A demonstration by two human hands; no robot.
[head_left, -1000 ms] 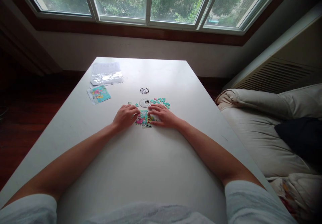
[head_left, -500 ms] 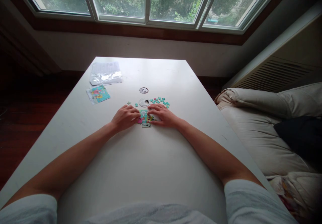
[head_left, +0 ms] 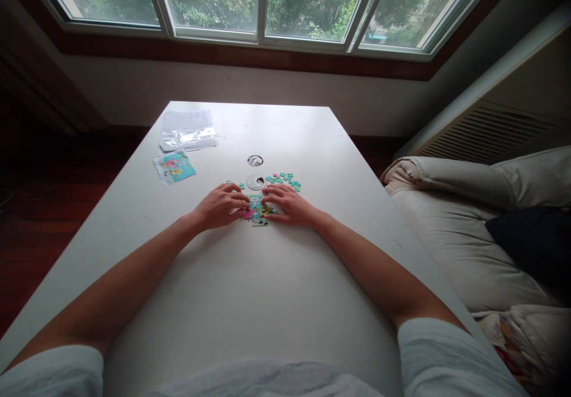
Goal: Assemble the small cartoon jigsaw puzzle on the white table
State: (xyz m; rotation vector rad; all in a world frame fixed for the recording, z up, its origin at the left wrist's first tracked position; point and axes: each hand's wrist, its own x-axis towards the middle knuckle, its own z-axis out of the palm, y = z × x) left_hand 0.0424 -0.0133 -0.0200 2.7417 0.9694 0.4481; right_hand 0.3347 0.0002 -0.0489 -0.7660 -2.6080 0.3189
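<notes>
A partly joined jigsaw puzzle (head_left: 256,205) with a colourful cartoon picture lies flat on the white table between my hands. My left hand (head_left: 222,205) is at its left edge, fingers apart and fingertips close to the pink part; I see nothing held in them. From the other side, my right hand (head_left: 288,203) grips the puzzle's right part between thumb and fingers, covering some of it. Loose turquoise puzzle pieces (head_left: 289,180) lie in a cluster just beyond my right fingers. One more loose piece (head_left: 241,186) sits past my left fingertips.
Two round inserts, a nearer ring (head_left: 256,183) and a farther disc (head_left: 255,161), are set in the table (head_left: 250,302). Toward the back left are a picture card (head_left: 175,166) and a clear plastic bag (head_left: 188,130). A cream sofa (head_left: 446,236) stands on the right.
My left hand has shifted slightly and its fingers have spread, showing more of the puzzle's pink part and covering more of a loose piece behind. My right hand stays in place.
</notes>
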